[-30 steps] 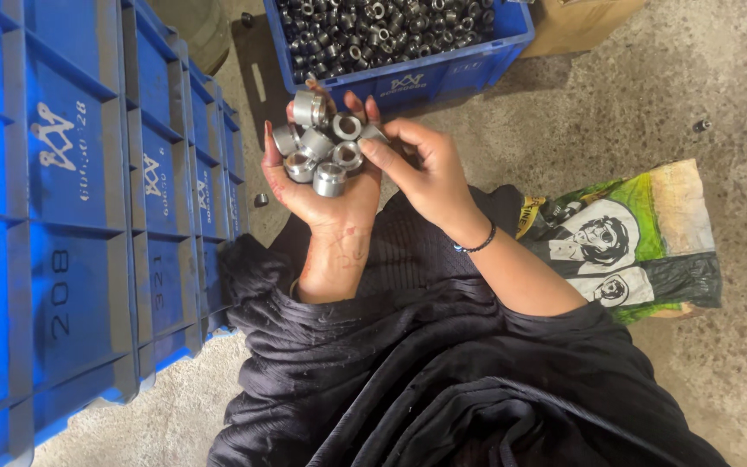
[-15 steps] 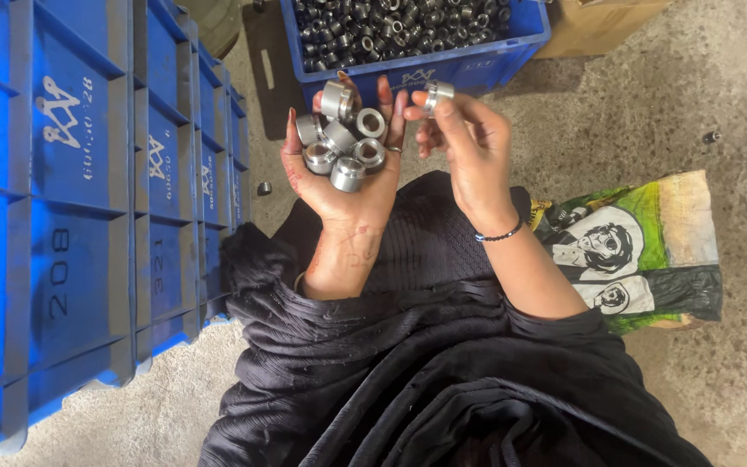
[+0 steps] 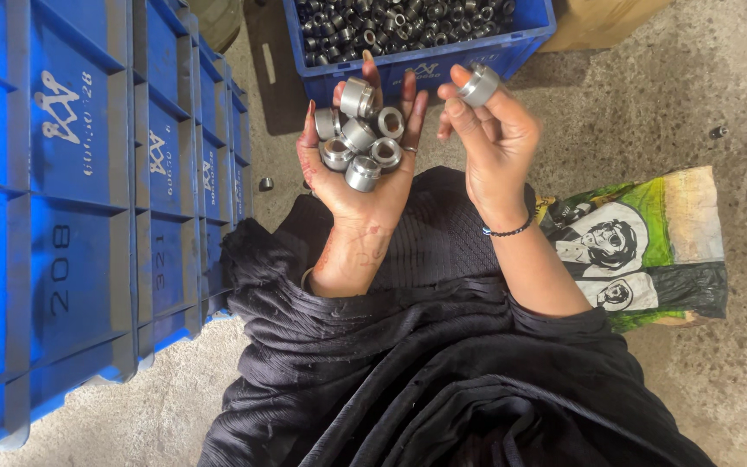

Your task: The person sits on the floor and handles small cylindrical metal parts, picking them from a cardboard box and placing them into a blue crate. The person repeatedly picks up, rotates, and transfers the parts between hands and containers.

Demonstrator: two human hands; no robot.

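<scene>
Cupping a loose heap of metal rings [image 3: 358,138] in left hand [image 3: 358,177], palm up, fingers half curled so the pieces sit in the hollow and cannot roll off. Roughly seven short steel bushings there, some on end showing the bore, one stacked on top near the fingertips. Left grip loosely folded, more cradle than clamp.

Pinching a single ring [image 3: 480,84] in right hand [image 3: 493,138], thumb and forefinger shut on its rim, other fingers folded away. Raised just right of the heap and slightly above it, flat face turned toward the eyes, apparently for a look at one piece apart from the rest.

Just beyond the heap: blue crate [image 3: 443,59], open, full of the same dark rings, within easy reach of both hands. Left of the heap: stacked blue bins [image 3: 71,216] on their sides, ribbed walls facing up. Right of the heap, well apart: printed green and white sack [image 3: 650,242] flat on the concrete floor [image 3: 719,363]. Below the heap: black garment [image 3: 425,380] over the lap. One stray ring [image 3: 265,183] on the floor left of the heap; another small piece [image 3: 718,132] far right.
</scene>
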